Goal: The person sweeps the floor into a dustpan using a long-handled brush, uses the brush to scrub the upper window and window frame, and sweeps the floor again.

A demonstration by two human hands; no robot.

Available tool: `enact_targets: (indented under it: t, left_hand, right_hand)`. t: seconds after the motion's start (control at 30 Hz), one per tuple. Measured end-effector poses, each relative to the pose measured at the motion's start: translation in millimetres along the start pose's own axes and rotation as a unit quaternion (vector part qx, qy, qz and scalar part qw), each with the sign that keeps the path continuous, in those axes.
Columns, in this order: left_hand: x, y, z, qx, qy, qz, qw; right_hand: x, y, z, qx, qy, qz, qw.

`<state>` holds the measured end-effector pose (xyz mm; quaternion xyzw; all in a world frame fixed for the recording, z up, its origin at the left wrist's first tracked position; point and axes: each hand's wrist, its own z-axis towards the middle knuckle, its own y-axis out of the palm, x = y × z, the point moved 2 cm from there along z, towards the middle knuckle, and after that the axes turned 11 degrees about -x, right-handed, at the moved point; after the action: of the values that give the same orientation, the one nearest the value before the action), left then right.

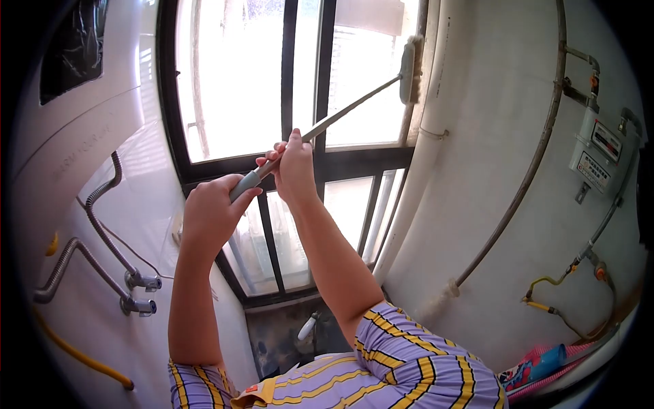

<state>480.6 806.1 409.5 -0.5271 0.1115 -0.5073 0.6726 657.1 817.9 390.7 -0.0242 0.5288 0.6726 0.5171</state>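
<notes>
A long-handled brush runs up and to the right, its grey handle [340, 114] held in both hands. My left hand [216, 210] is wrapped round the thick grip at the lower end. Higher up, my right hand [296, 167] is closed round the pole, thumb pointing upward. The bristled brush head [407, 71] is at the upper right of the window [371, 71], bristles facing right toward the frame's edge. Whether the bristles touch the frame I cannot tell.
A white pipe [428, 129] runs beside the window. On the right wall are a gas meter [599, 151] and a long brown pipe [538, 163]. At left hangs a white appliance [75, 136] with metal hoses [102, 204] below. A tap [308, 327] stands low in the middle.
</notes>
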Motion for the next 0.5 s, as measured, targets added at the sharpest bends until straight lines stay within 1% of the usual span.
enact_targets:
  t: [0.1, 0.17, 0.23, 0.27, 0.3, 0.4, 0.43, 0.5]
  left_hand:
    - [15.7, 11.4, 27.8, 0.033, 0.026, -0.076, 0.996]
    - [36.4, 18.5, 60.8, -0.030, -0.003, -0.102, 0.994]
    - [48.9, 36.9, 92.1, -0.029, 0.006, -0.125, 0.992]
    - [53.2, 46.0, 101.5, -0.030, 0.014, -0.137, 0.990]
    - [55.3, 52.8, 103.4, -0.031, 0.014, -0.147, 0.989]
    - [54.6, 73.3, 86.2, -0.042, -0.005, -0.174, 0.984]
    - [50.4, 83.1, 76.0, -0.026, 0.007, -0.167, 0.986]
    - [30.4, 110.2, 52.1, -0.031, 0.006, -0.191, 0.981]
  right_hand:
    - [-35.7, 5.5, 31.4, -0.018, -0.040, -0.089, 0.995]
    - [-72.8, 8.9, 52.6, 0.011, -0.060, -0.163, 0.985]
    - [-92.7, -15.7, 92.6, 0.012, -0.032, -0.219, 0.975]
    - [-101.4, -18.0, 96.5, 0.029, -0.018, -0.240, 0.970]
    - [-104.7, -21.7, 98.6, 0.040, 0.026, -0.254, 0.966]
    - [-93.4, -44.6, 84.9, 0.037, 0.024, -0.273, 0.961]
    - [-83.8, -51.9, 73.7, 0.047, 0.029, -0.268, 0.962]
    - [-53.3, -72.8, 48.5, 0.074, 0.044, -0.278, 0.957]
